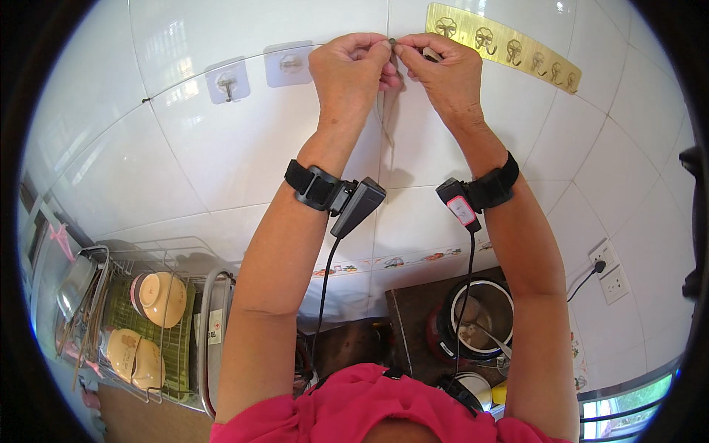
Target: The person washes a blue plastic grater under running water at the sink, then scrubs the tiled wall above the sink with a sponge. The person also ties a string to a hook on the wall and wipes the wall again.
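Note:
Both hands are raised against the white tiled wall [443,144], fingertips close together. My left hand [354,69] pinches a thin pale cord [389,124], whose loose ends hang down the wall below the fingers. My right hand [448,69] pinches at the same spot, where a small dark round piece [392,41] shows between the fingertips; whether it is a knot or a fixing I cannot tell. Clear adhesive wall hooks [227,83] are to the left of my left hand. A gold strip of metal hooks [514,52] runs behind and to the right of my right hand.
At lower left stands a wire dish rack [166,260] with beige bowls [163,299] and chopsticks. Below my right forearm, an open cooker pot [482,315] with a spoon in it stands on a dark counter [399,321]. A plugged wall socket [604,256] is at right.

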The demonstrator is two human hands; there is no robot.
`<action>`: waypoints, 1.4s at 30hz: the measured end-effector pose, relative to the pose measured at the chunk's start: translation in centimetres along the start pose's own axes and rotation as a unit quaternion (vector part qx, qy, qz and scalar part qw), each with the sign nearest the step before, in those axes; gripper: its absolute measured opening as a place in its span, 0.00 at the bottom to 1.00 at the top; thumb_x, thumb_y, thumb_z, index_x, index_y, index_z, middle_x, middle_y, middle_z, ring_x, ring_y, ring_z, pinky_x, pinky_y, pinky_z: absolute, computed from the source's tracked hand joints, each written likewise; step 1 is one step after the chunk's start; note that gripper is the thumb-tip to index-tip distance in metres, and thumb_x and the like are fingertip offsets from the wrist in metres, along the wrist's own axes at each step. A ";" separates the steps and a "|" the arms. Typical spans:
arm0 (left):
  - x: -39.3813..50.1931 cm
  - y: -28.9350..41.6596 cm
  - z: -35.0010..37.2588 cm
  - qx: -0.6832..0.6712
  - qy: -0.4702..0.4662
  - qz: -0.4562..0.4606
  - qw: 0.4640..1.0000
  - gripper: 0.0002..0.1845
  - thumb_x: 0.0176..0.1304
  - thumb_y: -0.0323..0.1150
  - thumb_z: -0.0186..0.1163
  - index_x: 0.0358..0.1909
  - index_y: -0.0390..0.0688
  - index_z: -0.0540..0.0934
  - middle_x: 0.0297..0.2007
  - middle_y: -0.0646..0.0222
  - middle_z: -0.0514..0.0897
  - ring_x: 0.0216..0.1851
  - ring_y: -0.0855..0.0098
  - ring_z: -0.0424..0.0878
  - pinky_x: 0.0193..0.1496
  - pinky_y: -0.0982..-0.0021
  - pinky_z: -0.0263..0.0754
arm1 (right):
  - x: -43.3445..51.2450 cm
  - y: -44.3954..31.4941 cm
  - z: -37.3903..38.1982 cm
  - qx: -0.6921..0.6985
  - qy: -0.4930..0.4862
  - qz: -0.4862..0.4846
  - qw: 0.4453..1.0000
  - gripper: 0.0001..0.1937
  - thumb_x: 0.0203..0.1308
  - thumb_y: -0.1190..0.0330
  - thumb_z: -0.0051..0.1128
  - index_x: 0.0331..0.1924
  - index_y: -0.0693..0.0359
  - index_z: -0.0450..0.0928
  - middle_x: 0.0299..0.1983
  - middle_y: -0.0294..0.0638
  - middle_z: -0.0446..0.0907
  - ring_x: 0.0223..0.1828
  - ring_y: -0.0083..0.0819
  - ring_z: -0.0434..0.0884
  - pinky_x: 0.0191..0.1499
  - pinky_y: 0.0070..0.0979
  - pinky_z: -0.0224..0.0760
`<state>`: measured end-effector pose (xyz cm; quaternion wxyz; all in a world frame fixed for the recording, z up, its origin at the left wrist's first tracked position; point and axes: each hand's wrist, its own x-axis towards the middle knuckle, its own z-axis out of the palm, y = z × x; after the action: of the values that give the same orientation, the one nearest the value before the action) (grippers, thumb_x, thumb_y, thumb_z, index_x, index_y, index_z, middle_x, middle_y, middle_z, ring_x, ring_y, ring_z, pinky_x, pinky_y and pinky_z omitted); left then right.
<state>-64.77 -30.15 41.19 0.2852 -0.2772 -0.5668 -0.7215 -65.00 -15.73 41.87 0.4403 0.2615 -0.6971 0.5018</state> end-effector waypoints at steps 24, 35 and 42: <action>0.6 0.5 -0.7 0.052 -0.033 0.035 0.997 0.09 0.67 0.27 0.65 0.41 0.30 0.87 0.25 0.63 0.87 0.23 0.74 0.87 0.26 0.77 0.81 | 0.1 -1.1 -0.1 0.027 -0.015 0.084 0.996 0.08 0.61 0.69 0.70 0.40 0.64 0.90 0.26 0.32 0.85 0.24 0.16 0.82 0.30 0.16 0.76; 0.6 0.5 -0.9 0.075 -0.045 0.036 0.996 0.11 0.69 0.31 0.66 0.44 0.33 0.89 0.27 0.65 0.88 0.25 0.75 0.88 0.28 0.79 0.80 | 0.1 -0.7 0.3 0.034 -0.010 0.028 0.999 0.07 0.59 0.73 0.70 0.38 0.67 0.90 0.26 0.35 0.87 0.25 0.17 0.82 0.31 0.18 0.76; 0.6 0.7 -0.8 0.073 -0.039 0.047 0.995 0.09 0.68 0.27 0.65 0.40 0.30 0.88 0.26 0.63 0.88 0.24 0.74 0.87 0.27 0.77 0.81 | 0.0 -0.5 0.8 0.006 0.015 0.009 1.000 0.06 0.59 0.72 0.69 0.38 0.65 0.90 0.25 0.34 0.86 0.25 0.16 0.82 0.31 0.17 0.76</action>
<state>-64.74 -31.16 41.88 0.3157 -0.3098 -0.6152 -0.6526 -64.84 -16.63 42.00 0.4450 0.2504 -0.6898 0.5133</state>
